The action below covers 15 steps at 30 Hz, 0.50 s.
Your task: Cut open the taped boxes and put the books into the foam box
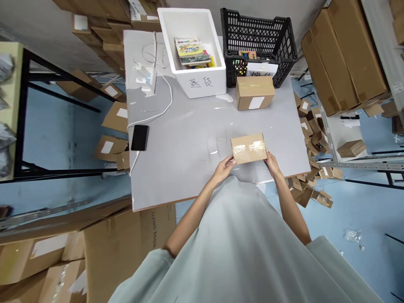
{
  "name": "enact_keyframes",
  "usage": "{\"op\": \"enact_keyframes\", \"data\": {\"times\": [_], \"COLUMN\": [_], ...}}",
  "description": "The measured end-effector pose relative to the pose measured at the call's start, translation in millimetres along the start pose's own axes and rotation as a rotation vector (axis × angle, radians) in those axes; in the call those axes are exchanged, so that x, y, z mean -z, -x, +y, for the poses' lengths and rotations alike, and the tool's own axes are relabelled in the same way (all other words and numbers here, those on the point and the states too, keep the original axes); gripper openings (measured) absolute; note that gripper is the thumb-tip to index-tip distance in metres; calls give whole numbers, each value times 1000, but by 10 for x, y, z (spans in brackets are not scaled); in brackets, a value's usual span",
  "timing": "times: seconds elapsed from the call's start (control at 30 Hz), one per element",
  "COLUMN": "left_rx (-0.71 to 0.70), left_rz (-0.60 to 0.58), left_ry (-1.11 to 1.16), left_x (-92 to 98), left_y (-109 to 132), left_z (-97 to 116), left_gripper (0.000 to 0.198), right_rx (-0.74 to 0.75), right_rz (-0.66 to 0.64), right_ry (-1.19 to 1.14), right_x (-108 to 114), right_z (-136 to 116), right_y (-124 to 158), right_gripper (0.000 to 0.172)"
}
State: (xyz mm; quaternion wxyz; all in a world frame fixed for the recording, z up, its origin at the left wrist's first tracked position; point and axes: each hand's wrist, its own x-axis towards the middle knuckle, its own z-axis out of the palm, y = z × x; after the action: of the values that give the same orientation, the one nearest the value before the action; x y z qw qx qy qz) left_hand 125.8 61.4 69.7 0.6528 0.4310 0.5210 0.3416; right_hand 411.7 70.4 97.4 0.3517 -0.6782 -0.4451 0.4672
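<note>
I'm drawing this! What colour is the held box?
The box is light brown, clearest in the head view.

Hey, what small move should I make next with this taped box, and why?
Perhaps shift the taped box farther in over the table, since your left hand and right hand hold it between them, close to the table's near edge.

A parcel storeroom, judging by heaped cartons point(312, 150) and metal shelving point(337, 128)

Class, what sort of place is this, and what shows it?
Probably a parcel-returns room: the taped cardboard box being held, many labelled parcels beside the table, and a white foam bin marked 退货 (returns).
</note>
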Motion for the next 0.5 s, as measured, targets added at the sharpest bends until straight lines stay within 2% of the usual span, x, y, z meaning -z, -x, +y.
{"op": "enact_keyframes", "data": {"times": [0.1, 0.2, 0.3, 0.4, 0.5], "left_rx": [-58, -79, -75, 5, 187], "left_rz": [19, 108, 205, 287, 314], "left_ry": [-14, -41, -55, -66, -4], "left_x": [33, 152, 289, 371, 359], "left_y": [73, 223, 408, 596, 783], "left_z": [149, 241, 246, 168, 63], "left_gripper": [67, 68, 65, 61, 65], "right_rx": [-45, -54, -44, -58, -68], "right_rz": [-32, -96, -184, -234, -245], "right_ry": [-53, -77, -107, -97, -104], "right_x": [-119, -291, -483, -682, -906], "right_z": [-200, -323, -380, -427, -492], "right_y": [155, 250, 258, 155, -50], "right_gripper": [78, 81, 83, 84, 88]}}
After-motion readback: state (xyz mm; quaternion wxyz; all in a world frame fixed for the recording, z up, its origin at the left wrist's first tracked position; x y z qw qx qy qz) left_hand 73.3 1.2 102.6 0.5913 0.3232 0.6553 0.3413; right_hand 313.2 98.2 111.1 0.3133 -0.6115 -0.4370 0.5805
